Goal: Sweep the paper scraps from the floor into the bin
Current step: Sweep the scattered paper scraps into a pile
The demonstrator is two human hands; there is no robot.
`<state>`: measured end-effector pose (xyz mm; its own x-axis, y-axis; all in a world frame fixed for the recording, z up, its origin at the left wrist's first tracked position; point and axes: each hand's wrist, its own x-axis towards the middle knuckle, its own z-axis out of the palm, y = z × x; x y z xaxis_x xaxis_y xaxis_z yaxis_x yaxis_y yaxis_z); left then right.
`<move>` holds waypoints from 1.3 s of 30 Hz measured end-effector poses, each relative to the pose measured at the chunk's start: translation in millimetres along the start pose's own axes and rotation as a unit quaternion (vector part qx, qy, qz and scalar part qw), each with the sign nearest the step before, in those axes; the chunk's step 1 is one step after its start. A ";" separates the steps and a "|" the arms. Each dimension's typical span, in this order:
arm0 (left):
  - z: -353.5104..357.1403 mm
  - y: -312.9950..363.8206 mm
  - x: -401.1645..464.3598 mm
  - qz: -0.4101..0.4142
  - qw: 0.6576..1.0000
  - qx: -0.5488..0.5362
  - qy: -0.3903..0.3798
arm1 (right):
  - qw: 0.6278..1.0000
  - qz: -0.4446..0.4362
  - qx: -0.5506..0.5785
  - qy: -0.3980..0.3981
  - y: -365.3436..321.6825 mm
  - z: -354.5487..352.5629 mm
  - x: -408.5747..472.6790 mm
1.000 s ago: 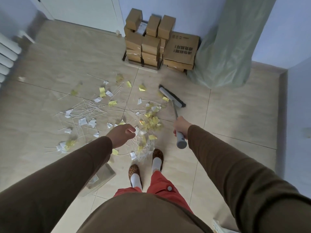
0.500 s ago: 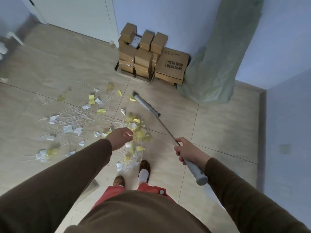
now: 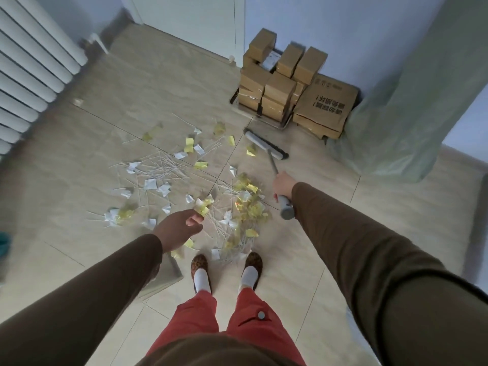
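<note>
Yellow and white paper scraps (image 3: 158, 178) and thin white strips lie scattered over the tiled floor. A denser pile (image 3: 248, 204) sits just ahead of my feet. My right hand (image 3: 282, 186) grips the grey handle of a broom; the broom head (image 3: 265, 146) rests on the floor beyond the pile, near the boxes. My left hand (image 3: 179, 228) hangs curled above the left edge of the pile. It seems to hold the thin handle of a grey dustpan (image 3: 163, 278), which lies on the floor partly hidden under my left sleeve.
Stacked cardboard boxes (image 3: 290, 91) stand against the far wall, beside a tall object under green plastic sheeting (image 3: 396, 114). A white radiator (image 3: 31, 70) lines the left wall. A teal object (image 3: 4, 244) shows at the left edge. My feet (image 3: 227, 270) stand behind the pile.
The broom head swung from the left, by the scraps, back to the right near the boxes, and my right hand rose with it. The view turned left, revealing the radiator.
</note>
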<state>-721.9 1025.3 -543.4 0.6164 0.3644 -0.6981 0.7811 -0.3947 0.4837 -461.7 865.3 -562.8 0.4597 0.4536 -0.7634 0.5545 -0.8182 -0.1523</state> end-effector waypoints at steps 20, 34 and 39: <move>-74.5 -71.4 31.9 0.056 0.998 -0.008 -0.037 | 0.908 0.077 0.410 0.041 -67.7 50.1 -93.8; -105.5 -102.7 79.3 -0.018 1.000 -0.014 0.005 | 0.952 0.039 0.305 -0.006 -151.4 -44.2 140.9; -99.3 -99.9 72.5 -0.020 1.000 -0.019 0.005 | 0.976 0.015 0.212 -0.043 -133.8 -11.7 107.0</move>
<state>-745.4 1174.9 -590.0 0.5850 0.3874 -0.7125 0.8085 -0.3480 0.4745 -478.6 1027.4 -616.8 0.4017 0.4105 -0.8186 0.1969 -0.9117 -0.3606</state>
